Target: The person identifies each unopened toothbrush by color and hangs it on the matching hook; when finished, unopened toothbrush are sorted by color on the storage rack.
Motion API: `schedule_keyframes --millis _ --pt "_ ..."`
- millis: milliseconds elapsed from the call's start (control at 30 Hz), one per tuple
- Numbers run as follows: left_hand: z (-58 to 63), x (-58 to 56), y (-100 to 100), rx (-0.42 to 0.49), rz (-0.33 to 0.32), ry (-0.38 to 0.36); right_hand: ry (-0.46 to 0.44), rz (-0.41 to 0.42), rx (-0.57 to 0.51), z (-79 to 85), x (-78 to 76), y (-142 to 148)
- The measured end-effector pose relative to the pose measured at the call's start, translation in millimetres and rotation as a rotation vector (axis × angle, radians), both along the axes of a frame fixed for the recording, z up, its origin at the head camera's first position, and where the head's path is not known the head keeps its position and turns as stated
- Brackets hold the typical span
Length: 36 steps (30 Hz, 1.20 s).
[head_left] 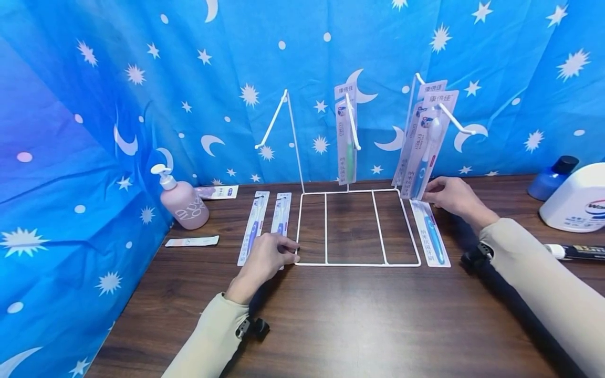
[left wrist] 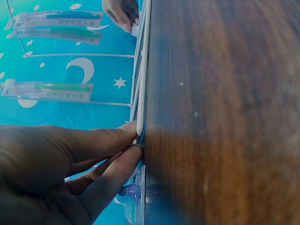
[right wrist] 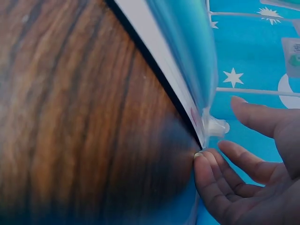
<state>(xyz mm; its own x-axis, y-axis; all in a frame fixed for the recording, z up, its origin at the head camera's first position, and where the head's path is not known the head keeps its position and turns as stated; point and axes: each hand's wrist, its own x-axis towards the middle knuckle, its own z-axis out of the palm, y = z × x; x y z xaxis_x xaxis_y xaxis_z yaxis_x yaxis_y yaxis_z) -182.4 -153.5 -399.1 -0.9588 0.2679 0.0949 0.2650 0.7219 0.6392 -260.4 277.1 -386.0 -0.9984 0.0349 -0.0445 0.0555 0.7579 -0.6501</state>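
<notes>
My left hand (head_left: 267, 254) pinches the front left corner of a white wire display rack (head_left: 356, 264) between thumb and fingertip, low against the table. My right hand (head_left: 451, 197) is at the rack's back right; its fingertips touch the far end of a packaged blue toothbrush (head_left: 431, 239) lying beside the rack, with the thumb held apart in the right wrist view. Two packaged toothbrushes hang from the rack's right hook, the front one blue (head_left: 423, 163). A green packaged toothbrush (head_left: 350, 163) hangs on the middle hook. The left hook (head_left: 271, 119) carries nothing.
Two purple packaged toothbrushes (head_left: 255, 223) lie left of the rack, one partly behind my left hand. Farther left stand a pink pump bottle (head_left: 185, 206) and two flat packs. A blue bottle (head_left: 550, 178), a white bottle (head_left: 574, 210) and a black marker (head_left: 586, 252) are at right.
</notes>
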Motion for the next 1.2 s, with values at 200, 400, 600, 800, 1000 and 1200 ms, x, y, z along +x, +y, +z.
schedule_keyframes --millis 200,400,600,800,1000,1200 --pt "1.3 -0.6 0 0.001 -0.007 0.010 0.004 -0.009 0.031 -1.4 -1.8 -1" --pt "2.5 0.1 1 0.010 -0.004 -0.004 -0.020 -0.022 0.018 -1.5 -1.7 0" --pt "-0.2 0.1 3 0.002 -0.001 -0.011 -0.075 -0.091 -0.041 1.0 4.8 2" --pt "-1.8 0.6 3 -0.011 -0.006 -0.008 -0.058 -0.058 -0.130 14.9 18.8 7" --pt "0.4 1.2 2 -0.004 -0.006 -0.005 0.038 -0.026 -0.127 37.3 36.9 14" --pt "0.8 0.4 1 -0.016 0.004 -0.007 0.101 -0.064 -0.090 59.4 57.7 18"
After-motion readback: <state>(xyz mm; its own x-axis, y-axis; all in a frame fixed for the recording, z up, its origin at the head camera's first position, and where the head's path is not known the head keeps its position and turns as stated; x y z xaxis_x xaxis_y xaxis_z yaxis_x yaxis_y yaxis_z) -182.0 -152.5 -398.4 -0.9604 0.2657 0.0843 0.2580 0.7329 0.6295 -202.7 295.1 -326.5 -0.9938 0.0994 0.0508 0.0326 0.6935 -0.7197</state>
